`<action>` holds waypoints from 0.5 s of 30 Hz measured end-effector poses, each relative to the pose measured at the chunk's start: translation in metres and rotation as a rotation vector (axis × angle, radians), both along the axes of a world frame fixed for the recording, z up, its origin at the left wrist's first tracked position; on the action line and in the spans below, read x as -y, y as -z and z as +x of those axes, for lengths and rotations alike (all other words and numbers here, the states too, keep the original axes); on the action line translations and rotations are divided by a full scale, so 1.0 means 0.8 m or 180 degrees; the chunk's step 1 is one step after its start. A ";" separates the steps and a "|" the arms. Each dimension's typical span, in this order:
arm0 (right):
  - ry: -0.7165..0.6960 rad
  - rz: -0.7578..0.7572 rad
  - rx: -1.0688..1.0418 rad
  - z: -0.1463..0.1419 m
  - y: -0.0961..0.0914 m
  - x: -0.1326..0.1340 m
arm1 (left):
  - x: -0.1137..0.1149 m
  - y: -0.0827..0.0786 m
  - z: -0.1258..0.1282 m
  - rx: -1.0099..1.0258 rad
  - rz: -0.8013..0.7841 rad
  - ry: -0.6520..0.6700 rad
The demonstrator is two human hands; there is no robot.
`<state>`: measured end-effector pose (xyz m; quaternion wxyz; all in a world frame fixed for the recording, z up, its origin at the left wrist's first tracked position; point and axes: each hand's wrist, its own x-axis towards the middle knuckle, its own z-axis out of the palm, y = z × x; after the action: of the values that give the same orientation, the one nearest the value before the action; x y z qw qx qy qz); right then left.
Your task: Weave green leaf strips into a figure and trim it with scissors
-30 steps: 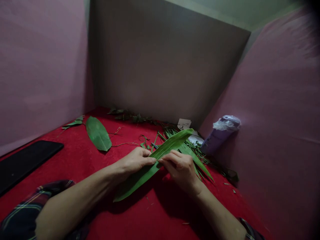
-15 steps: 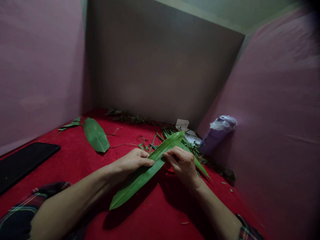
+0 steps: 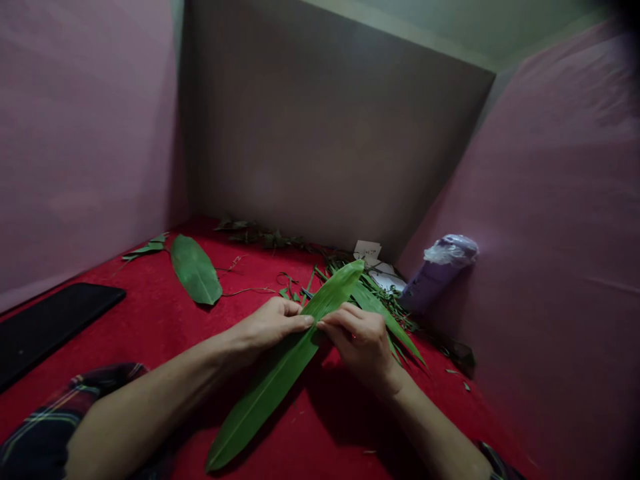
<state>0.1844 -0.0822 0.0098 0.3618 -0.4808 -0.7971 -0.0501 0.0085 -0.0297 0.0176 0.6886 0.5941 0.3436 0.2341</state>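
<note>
A long narrow green leaf (image 3: 280, 373) runs diagonally over the red cloth, tip near the bottom, far end by the back pile. My left hand (image 3: 267, 323) pinches its left edge near the middle. My right hand (image 3: 363, 340) pinches the leaf from the right, fingertips almost meeting those of the left. Both hands are closed on the leaf.
A broad oval leaf (image 3: 196, 270) lies at the back left. Leaf strips and scraps (image 3: 373, 300) are heaped behind my right hand, beside a purple cylinder (image 3: 437, 272) and a paper tag (image 3: 367, 251). A black flat slab (image 3: 45, 323) lies far left. Pink and grey walls (image 3: 320, 147) enclose the red table (image 3: 150, 320).
The long leaf has slid towards me, so its near tip now reaches lower in view. My right hand has come back in until its fingertips meet the left hand's.
</note>
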 end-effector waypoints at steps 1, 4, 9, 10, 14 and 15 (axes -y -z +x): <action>0.0011 0.0008 -0.0008 0.000 0.000 0.001 | 0.000 -0.001 0.000 -0.0011 0.0002 -0.0020; 0.0089 0.0078 -0.0116 0.001 -0.001 0.000 | 0.003 -0.007 -0.001 -0.0094 0.0026 -0.0087; 0.0200 0.0244 -0.0278 0.005 -0.001 -0.006 | 0.005 -0.009 -0.002 -0.0097 -0.0054 -0.0001; 0.0220 0.0281 -0.0331 0.006 0.000 -0.008 | 0.004 -0.008 -0.002 -0.0076 -0.0060 0.0026; 0.0365 0.0341 -0.0536 0.014 0.003 -0.015 | 0.004 -0.005 -0.001 -0.0059 -0.0146 0.0081; 0.0404 0.0329 -0.0574 0.017 0.004 -0.017 | 0.004 -0.005 0.000 -0.0066 -0.0159 0.0087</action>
<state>0.1976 -0.0688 0.0068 0.4525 -0.5135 -0.7257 -0.0705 0.0081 -0.0330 0.0218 0.7028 0.5838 0.3483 0.2099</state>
